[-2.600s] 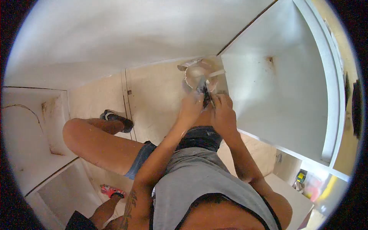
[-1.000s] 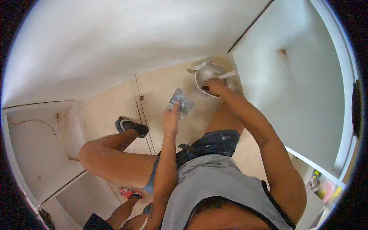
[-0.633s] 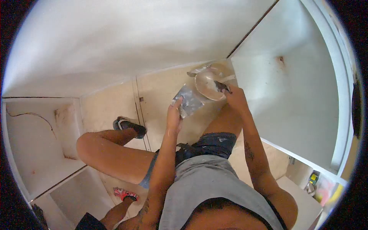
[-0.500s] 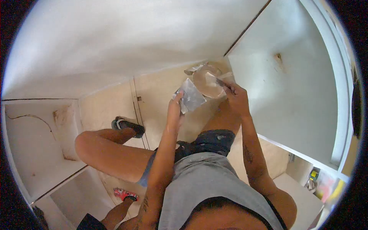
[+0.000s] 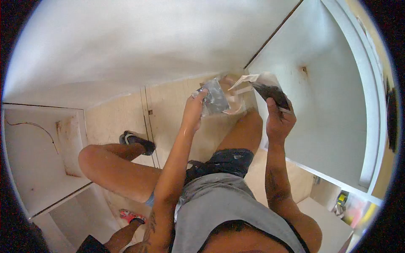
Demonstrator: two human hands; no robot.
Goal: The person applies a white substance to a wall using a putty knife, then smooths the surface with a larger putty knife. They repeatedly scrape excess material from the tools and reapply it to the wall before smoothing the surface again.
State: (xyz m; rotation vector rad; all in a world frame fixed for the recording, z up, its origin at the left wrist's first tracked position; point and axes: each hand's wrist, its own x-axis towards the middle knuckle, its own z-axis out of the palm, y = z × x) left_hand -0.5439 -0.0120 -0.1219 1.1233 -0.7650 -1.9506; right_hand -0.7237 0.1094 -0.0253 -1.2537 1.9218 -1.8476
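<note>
My left hand (image 5: 194,110) is closed on a flat grey putty knife (image 5: 217,98), its square blade smeared with pale paste. My right hand (image 5: 280,122) grips a wider, dark-faced putty knife (image 5: 270,90) with whitish paste along its far edge, raised before the right-hand panel. Behind the left blade, a round tub (image 5: 234,110) with beige paste inside is partly covered from view. Both handles are mostly hidden by my fingers.
A white wall panel (image 5: 126,42) rises in front, and another panel (image 5: 325,109) with a brown-edged hole stands right. Open white compartments (image 5: 33,156) line the left, one with a loose wire (image 5: 40,125). Another person's leg (image 5: 122,236) shows lower left. A yellow-and-black tape measure (image 5: 342,198) lies lower right.
My right hand has moved right, away from the tub, with its putty knife now carrying paste and turned broadside. My left putty knife has shifted slightly right, over the tub.
</note>
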